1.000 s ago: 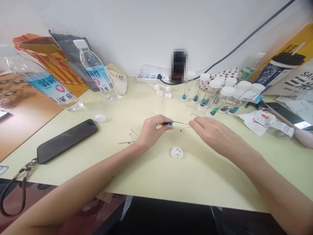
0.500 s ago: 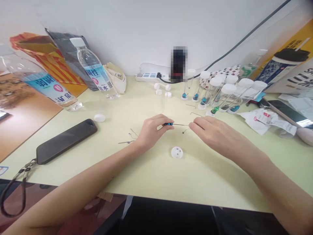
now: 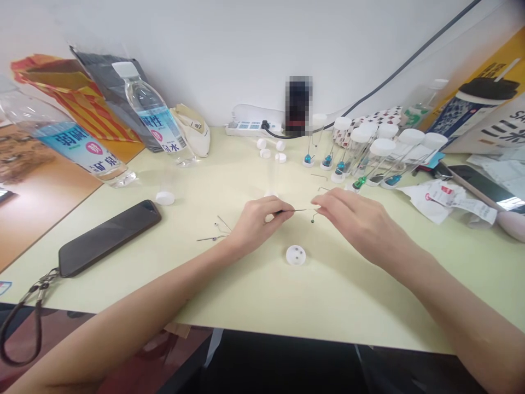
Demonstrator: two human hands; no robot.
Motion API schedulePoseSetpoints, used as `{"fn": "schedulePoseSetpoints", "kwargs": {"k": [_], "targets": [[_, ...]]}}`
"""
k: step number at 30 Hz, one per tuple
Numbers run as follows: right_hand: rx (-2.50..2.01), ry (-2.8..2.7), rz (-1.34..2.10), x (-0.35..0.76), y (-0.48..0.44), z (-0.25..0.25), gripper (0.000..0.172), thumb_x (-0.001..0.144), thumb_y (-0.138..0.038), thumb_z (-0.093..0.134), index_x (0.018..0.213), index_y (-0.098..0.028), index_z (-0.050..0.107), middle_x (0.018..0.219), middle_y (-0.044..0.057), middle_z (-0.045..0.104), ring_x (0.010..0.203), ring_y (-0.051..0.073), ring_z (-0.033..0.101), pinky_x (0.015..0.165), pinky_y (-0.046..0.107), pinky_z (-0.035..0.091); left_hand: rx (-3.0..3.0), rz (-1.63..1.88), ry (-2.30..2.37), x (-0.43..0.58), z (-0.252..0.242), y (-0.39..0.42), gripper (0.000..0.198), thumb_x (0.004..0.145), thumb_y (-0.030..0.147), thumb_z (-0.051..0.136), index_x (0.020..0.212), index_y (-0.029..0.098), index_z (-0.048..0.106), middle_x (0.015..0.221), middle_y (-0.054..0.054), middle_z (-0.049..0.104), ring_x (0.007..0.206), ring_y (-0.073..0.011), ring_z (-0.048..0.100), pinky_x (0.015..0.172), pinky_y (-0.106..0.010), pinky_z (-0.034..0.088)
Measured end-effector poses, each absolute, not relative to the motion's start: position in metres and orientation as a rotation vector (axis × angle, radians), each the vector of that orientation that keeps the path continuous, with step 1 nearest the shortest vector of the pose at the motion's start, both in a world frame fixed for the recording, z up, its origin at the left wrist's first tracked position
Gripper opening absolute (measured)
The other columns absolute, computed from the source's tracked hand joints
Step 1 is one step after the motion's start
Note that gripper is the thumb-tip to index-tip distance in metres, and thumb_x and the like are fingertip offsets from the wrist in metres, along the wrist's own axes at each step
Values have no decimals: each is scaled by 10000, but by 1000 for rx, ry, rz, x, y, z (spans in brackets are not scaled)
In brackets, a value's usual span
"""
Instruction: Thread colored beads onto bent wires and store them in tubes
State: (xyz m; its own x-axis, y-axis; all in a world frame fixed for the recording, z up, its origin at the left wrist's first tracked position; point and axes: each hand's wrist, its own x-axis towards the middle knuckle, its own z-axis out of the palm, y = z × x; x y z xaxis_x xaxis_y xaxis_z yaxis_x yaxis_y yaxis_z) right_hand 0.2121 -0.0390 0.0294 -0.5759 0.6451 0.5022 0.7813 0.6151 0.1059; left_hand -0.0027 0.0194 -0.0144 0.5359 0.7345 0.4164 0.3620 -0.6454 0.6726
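Observation:
My left hand (image 3: 264,219) pinches a thin dark metal rod (image 3: 300,210), which points right; the rest of it is hidden in my fingers. My right hand (image 3: 340,216) is close by, its thumb and fingers closed around a thin bent wire (image 3: 315,215) with a small dark bead at its lower end. A paler, finer line runs between the rod and my right fingertips; whether they touch is too small to tell. Below both hands lies a round white cap (image 3: 296,255) with several small dark pieces in it. Thin metal pins (image 3: 213,237) rest left of my left wrist.
Clear tubes with white caps (image 3: 382,146), holding blue or green-handled tools, stand at back right. Small white caps (image 3: 265,153) lie near the power strip (image 3: 254,128). At left are a phone (image 3: 110,238) and two water bottles (image 3: 156,117). Crumpled paper (image 3: 435,202) lies right.
The blue handle that showed between my left fingers is now hidden, and less of the rod sticks out. My right fingers have lifted and loosened slightly; the beaded wire has shifted a little right.

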Motion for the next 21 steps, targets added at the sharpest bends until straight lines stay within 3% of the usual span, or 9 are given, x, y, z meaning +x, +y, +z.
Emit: {"fn": "schedulePoseSetpoints", "kwargs": {"k": [6,10,14,17,21], "targets": [[-1349,-1933,32,215,-30,23,324,979,-182,362,1299,-201,410,909,37,685,634,134,594,597,266,457,1433,860,835,-2,-11,22,226,817,361,644,877,148,692,841,-68,699,755,-154,660,716,-288,544],[-1349,-1994,188,218,-25,19,225,974,-185,364,1113,-202,539,862,35,702,745,162,637,658,289,468,1197,834,730,-3,-13,24,195,821,328,652,892,150,686,924,-85,706,779,-139,659,769,-284,537],[-1198,-2189,53,214,-28,20,222,939,-174,453,846,-198,653,980,81,661,949,213,578,798,355,448,1062,787,640,-2,-15,20,148,835,290,644,887,159,689,935,-72,698,799,-126,650,797,-264,526],[-1168,-2140,3,209,-33,23,198,923,-208,506,845,-200,688,912,83,611,844,193,555,708,327,442,991,768,586,0,-15,17,127,846,267,636,893,165,694,917,-52,691,786,-108,645,800,-245,522],[-1142,-2007,335,205,-38,24,175,921,-209,525,840,-187,679,709,19,628,611,119,563,581,256,440,968,762,558,0,-16,15,113,819,247,671,893,169,706,894,-41,697,760,-100,650,774,-230,529]]}}
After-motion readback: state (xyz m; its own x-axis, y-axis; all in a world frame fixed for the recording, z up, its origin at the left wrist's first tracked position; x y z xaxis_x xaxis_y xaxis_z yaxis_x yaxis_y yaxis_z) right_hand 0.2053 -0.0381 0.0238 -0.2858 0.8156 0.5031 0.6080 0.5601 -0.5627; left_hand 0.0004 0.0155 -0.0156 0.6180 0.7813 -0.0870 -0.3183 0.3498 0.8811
